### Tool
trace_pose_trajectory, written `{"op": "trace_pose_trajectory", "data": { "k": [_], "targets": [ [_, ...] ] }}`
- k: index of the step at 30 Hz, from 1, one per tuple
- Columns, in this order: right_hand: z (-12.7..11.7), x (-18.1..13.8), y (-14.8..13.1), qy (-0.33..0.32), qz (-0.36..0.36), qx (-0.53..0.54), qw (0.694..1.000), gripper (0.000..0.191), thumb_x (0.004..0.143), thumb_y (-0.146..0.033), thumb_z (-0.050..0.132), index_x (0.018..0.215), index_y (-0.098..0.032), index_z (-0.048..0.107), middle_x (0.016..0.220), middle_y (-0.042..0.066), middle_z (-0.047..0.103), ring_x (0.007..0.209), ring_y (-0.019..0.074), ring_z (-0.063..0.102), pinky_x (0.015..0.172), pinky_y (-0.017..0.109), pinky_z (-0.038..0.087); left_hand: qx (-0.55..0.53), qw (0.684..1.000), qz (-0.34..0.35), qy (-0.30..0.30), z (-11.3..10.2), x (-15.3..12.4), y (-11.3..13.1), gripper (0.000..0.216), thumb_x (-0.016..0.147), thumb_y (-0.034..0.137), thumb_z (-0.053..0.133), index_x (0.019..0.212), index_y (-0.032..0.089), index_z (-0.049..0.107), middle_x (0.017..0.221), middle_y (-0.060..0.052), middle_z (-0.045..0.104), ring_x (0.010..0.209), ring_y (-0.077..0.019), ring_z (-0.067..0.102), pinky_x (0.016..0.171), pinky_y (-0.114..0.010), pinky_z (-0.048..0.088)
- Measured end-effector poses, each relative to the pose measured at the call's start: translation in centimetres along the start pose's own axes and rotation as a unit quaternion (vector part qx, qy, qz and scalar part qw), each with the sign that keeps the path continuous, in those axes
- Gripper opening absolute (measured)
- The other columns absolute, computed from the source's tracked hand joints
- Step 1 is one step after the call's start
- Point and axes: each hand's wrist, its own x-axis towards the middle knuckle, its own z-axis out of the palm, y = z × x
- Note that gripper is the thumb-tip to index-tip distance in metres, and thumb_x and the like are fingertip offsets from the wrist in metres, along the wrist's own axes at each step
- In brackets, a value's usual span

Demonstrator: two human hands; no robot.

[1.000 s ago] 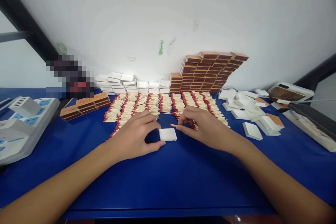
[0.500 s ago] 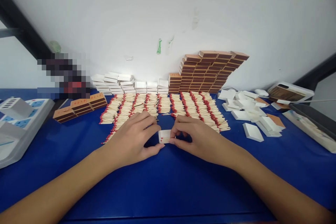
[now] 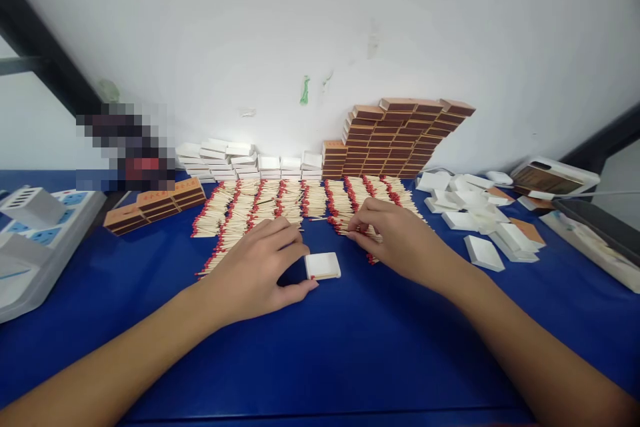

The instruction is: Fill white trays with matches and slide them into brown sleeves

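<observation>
A small white matchbox tray (image 3: 323,260) lies open side up on the blue table, with a match or a few along its front edge. My left hand (image 3: 267,267) steadies its left end between thumb and forefinger. To the right and farther back, my right hand (image 3: 390,233) has thumb and forefinger closed on matches at the near end of a row. Rows of red-tipped matches (image 3: 313,199) spread behind both hands. My right hand covers part of the rows on that side.
White trays (image 3: 215,163) are stacked along the wall, beside a tall stack of brown matchboxes (image 3: 390,140). More matchboxes (image 3: 155,203) and a power strip (image 3: 75,240) stand at left. Loose white trays (image 3: 483,250), a phone-like device (image 3: 555,177) and a pouch (image 3: 590,247) lie at right.
My right hand has left the tray and moved back and right to the match rows. The tray now shows fully, with matches along its front side. My left hand stays at the tray.
</observation>
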Motion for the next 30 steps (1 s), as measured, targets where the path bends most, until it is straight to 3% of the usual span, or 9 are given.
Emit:
{"op": "trace_pose_trajectory", "data": {
  "k": [9,16,21,30],
  "targets": [
    [1.0,0.1,0.3,-0.036,0.003,-0.007,0.999,0.018,0.105,-0.021,0.063,0.086,-0.021,0.061,0.094,0.005,0.064,0.086,0.0205,0.062,0.073,0.033,0.046,-0.002,1.0,-0.006,-0.003,0.1,-0.3,0.1,0.025,0.102,0.04,0.074,0.109,0.016,0.075,0.102,-0.009,0.07,0.1,-0.0274,0.064,0.089,-0.044,0.054],
    [0.1,-0.1,-0.5,-0.036,0.019,0.015,0.999,0.011,0.101,-0.018,0.063,0.091,-0.022,0.065,0.096,0.005,0.066,0.086,0.0198,0.064,0.073,0.032,0.046,-0.002,1.0,-0.006,-0.001,0.2,-0.2,-0.1,0.025,0.102,0.04,0.074,0.109,0.017,0.075,0.102,-0.009,0.07,0.1,-0.0275,0.064,0.089,-0.044,0.054],
    [0.1,-0.1,-0.7,-0.059,0.014,-0.01,0.998,0.018,0.1,-0.018,0.063,0.083,-0.022,0.063,0.091,0.005,0.067,0.083,0.0201,0.063,0.072,0.033,0.045,-0.003,1.0,-0.005,-0.001,0.2,-0.1,-0.1,0.025,0.102,0.041,0.074,0.109,0.017,0.074,0.101,-0.008,0.07,0.099,-0.0271,0.064,0.089,-0.043,0.054],
    [0.3,-0.2,0.0,-0.052,0.013,0.007,0.999,0.014,0.103,-0.021,0.065,0.089,-0.022,0.066,0.094,0.005,0.067,0.086,0.0208,0.063,0.072,0.033,0.044,-0.002,1.0,-0.004,-0.005,0.1,-0.2,-0.1,0.026,0.102,0.04,0.074,0.111,0.016,0.075,0.103,-0.009,0.07,0.1,-0.0272,0.063,0.089,-0.044,0.054]
  ]
}}
